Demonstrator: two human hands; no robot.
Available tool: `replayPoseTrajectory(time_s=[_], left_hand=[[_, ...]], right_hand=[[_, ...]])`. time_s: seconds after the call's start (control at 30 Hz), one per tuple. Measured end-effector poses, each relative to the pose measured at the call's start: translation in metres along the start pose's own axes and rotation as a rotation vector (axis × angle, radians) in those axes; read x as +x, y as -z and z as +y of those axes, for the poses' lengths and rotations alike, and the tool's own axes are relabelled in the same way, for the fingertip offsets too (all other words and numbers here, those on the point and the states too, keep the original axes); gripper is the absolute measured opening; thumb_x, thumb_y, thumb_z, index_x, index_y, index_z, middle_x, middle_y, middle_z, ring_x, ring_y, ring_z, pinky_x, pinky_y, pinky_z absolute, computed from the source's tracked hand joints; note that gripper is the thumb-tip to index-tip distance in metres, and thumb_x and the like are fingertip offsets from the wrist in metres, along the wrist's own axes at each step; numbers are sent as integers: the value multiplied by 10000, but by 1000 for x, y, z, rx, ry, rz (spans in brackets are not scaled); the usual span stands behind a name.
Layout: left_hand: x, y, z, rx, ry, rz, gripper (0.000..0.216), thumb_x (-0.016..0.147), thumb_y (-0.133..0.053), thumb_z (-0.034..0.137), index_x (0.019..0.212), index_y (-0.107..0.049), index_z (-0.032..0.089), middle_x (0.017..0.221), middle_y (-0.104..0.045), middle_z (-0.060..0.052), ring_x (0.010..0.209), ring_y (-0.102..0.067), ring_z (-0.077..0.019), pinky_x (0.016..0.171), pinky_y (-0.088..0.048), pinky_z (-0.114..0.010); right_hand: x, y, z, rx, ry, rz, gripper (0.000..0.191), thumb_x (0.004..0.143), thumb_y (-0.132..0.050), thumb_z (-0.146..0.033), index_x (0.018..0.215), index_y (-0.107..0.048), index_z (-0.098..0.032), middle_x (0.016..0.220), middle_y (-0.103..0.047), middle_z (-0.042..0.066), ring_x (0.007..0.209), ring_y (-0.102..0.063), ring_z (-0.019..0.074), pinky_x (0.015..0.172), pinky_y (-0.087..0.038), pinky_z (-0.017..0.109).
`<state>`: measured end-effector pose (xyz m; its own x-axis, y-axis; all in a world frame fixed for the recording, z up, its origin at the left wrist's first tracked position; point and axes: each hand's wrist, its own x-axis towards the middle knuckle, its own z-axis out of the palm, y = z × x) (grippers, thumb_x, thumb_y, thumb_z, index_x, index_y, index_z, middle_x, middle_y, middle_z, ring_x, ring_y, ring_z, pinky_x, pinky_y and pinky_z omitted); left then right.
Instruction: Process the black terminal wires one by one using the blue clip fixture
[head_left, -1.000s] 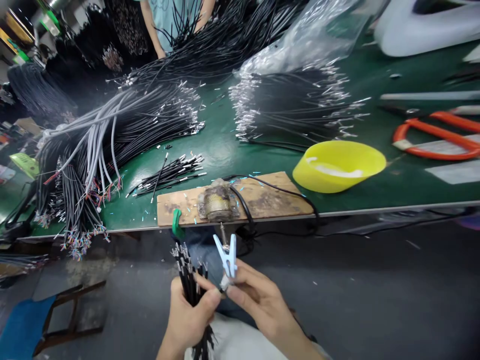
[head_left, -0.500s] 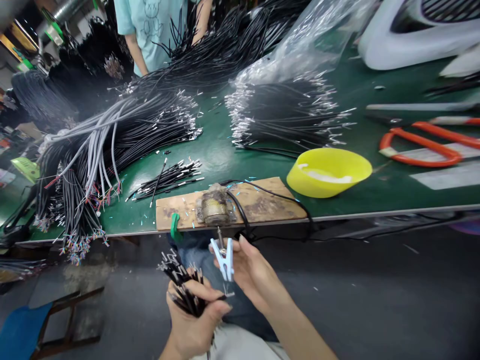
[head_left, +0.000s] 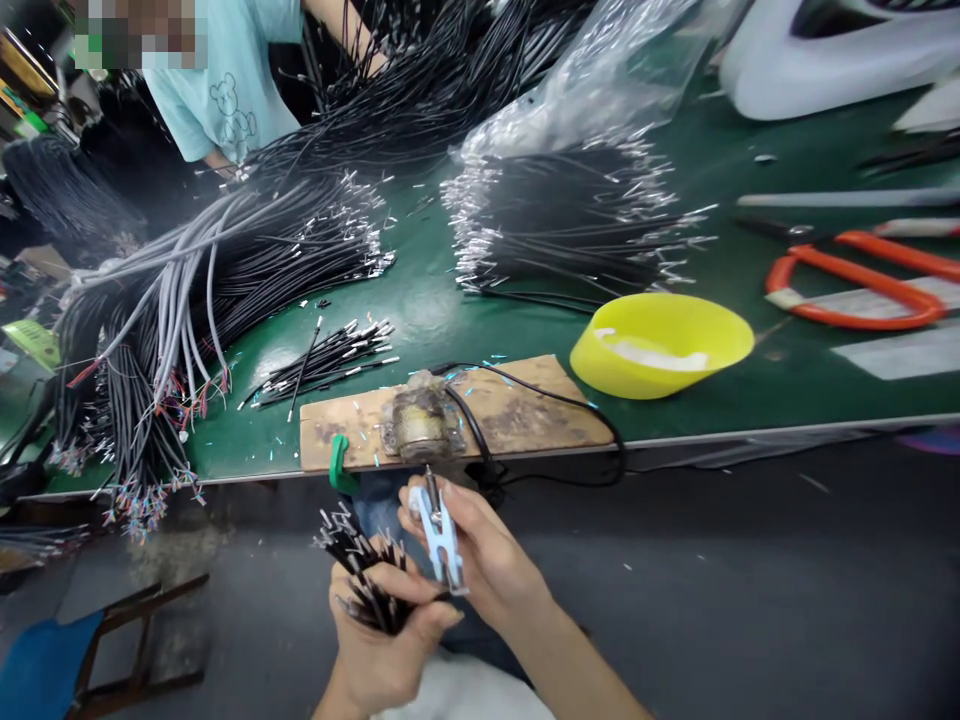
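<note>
My left hand (head_left: 386, 625) is closed around a bundle of short black cables (head_left: 367, 565) with stripped, silvery ends pointing up. Between its thumb and forefinger one cable end sticks out to the right. My right hand (head_left: 480, 550) grips a light blue clothespin (head_left: 439, 530) at its upper part. The clothespin's lower tips are at the bare wire end beside my left thumb; whether they touch it I cannot tell. Just above, a small motor (head_left: 420, 425) sits on a wooden board (head_left: 525, 415) at the table edge, its shaft pointing down towards the clothespin.
Black cable bundles (head_left: 570, 220) lie on the green table (head_left: 420, 310), with a small cable pile (head_left: 330, 360) nearer. A yellow bowl (head_left: 660, 345), orange-handled scissors (head_left: 855, 285) and a green clamp (head_left: 341, 465) are around. Across the table stands a person in a light blue shirt (head_left: 232, 90).
My right hand and the clothespin have moved slightly left and down, bringing the clothespin's tips to the wire end. The person opposite has shifted left in view. My left hand keeps its hold.
</note>
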<state>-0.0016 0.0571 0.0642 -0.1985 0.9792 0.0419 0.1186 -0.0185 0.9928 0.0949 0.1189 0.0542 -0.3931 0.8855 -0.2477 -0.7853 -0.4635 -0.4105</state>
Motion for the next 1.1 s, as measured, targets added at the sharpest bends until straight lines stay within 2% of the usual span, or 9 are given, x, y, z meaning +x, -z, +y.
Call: replayPoseTrajectory(time_s=[0.13,0.4,0.63,0.8,0.93,1.0,1.1], left_hand=[[0,-2,1,-6,-9,-25,243,661,-693,357,511,-610,185,524,-613,-26,519,-547,-162,562,-468,-309],[-1,-3,3,15,-12,-13,229,675,-664,326,514,-603,176,495,-538,-9,516,-488,-143,538,-430,-283],[-7,-3,-6,-35,55,8,208,673,-676,344,571,-634,168,535,-580,-24,520,-526,-151,541,-439,-289],[-13,0,-16,-85,127,15,280,645,-692,444,563,-621,186,526,-583,-30,495,-516,-151,498,-428,-288],[-18,5,-23,-180,342,-23,404,627,-660,599,618,-604,199,452,-495,12,313,-344,-72,320,-294,-238],[-19,5,-25,-230,452,-47,449,619,-644,639,628,-593,194,420,-439,38,274,-258,-37,284,-226,-212],[-22,5,-26,-232,520,2,471,583,-690,619,656,-622,159,431,-462,42,272,-276,-21,287,-242,-192]], right_hand=[[0,0,0,15,-4,-17,278,627,-775,-430,709,-704,-174,617,-593,-21,504,-459,80,444,-383,168],[-1,1,3,34,4,-64,299,656,-752,-440,680,-682,-150,558,-515,-42,484,-416,66,453,-360,162],[-4,15,11,-11,-77,78,427,637,-687,-588,597,-629,-167,506,-537,-13,466,-459,126,454,-382,247],[-17,31,15,-88,-50,229,367,572,-763,-527,628,-640,-186,544,-547,-17,538,-478,141,535,-401,263],[-31,40,20,-320,9,158,395,634,-720,-527,539,-586,-168,526,-482,-22,521,-398,118,517,-345,252],[-35,42,20,-433,25,110,404,672,-684,-537,552,-589,-163,531,-473,-22,527,-388,116,511,-326,248],[-38,40,18,-552,46,95,394,681,-664,-548,598,-610,-166,529,-470,-27,520,-398,117,504,-329,250]])
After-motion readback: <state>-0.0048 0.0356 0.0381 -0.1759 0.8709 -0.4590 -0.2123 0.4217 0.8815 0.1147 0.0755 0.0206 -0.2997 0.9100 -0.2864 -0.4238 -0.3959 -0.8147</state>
